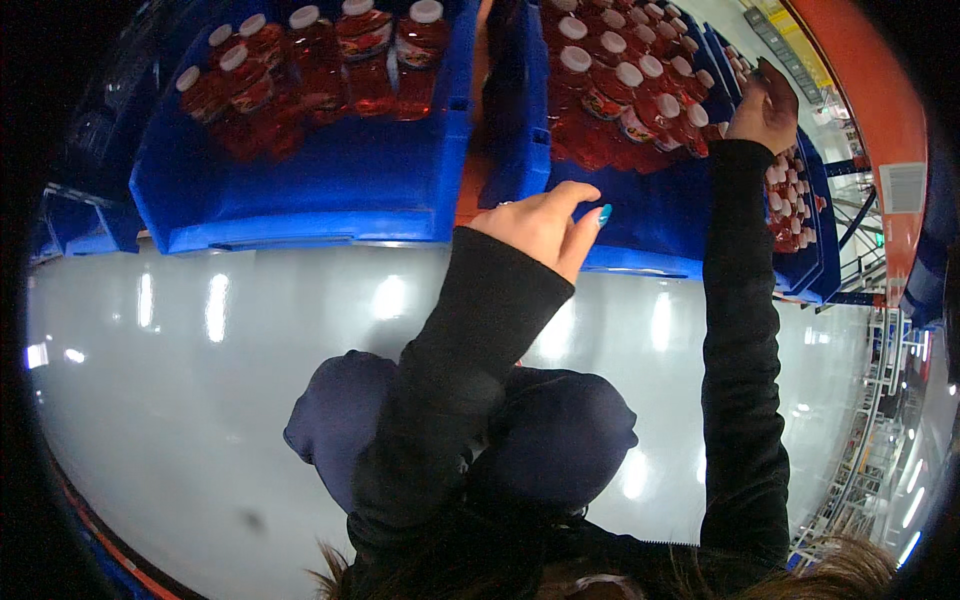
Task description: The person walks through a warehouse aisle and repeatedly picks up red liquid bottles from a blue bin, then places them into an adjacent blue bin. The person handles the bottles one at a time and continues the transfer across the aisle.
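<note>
My left hand [546, 221] hovers at the front left corner of a blue plastic bin [630, 202]. Its thumb and forefinger are apart with nothing between them. Several bottles of red liquid [628, 94] with white caps stand inside that bin, towards its back. My right hand [766, 109] is raised by the bin's right side, its fingers curled and partly in shadow. Whether it grips anything cannot be made out. To the left, a second blue bin [300, 199] holds more red bottles [367, 60], and its front part shows bare blue plastic.
Another blue bin [814, 259] with similar bottles [787, 199] stands at the right. An orange rack upright [874, 112] rises beyond it, bearing a white label. Below my arms are my bent knees [555, 435] and a glossy grey floor [225, 420].
</note>
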Available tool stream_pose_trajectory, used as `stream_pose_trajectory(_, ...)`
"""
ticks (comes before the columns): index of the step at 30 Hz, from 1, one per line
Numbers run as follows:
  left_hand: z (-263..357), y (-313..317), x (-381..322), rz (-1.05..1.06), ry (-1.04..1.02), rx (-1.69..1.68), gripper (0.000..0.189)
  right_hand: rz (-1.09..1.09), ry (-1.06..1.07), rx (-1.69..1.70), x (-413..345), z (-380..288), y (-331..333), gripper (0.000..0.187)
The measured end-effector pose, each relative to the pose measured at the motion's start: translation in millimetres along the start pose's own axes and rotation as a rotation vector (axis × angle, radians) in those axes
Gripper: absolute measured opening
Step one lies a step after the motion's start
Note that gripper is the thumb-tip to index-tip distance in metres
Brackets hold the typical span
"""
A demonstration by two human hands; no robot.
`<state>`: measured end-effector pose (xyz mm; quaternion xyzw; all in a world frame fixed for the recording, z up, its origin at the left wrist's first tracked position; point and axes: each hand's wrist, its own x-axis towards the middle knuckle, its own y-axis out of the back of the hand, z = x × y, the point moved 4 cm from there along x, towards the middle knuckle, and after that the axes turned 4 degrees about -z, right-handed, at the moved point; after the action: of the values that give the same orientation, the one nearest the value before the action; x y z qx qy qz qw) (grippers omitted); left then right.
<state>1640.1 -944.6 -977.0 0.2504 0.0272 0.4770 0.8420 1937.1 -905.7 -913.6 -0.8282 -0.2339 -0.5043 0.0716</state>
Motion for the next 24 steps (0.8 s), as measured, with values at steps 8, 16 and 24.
stream_pose_trajectory(8,-6,59,-11,0.156,-0.072,-0.056,0.020,-0.250,0.052,0.191,-24,-88,-101,0.022)
stream_pose_trajectory(16,-59,163,-34,0.392,0.124,-0.213,0.023,-0.726,-0.140,0.471,-108,-158,-230,0.029)
stream_pose_trajectory(24,-148,218,-46,0.589,0.426,0.069,0.032,-0.915,-0.291,0.187,-177,-168,-330,0.041)
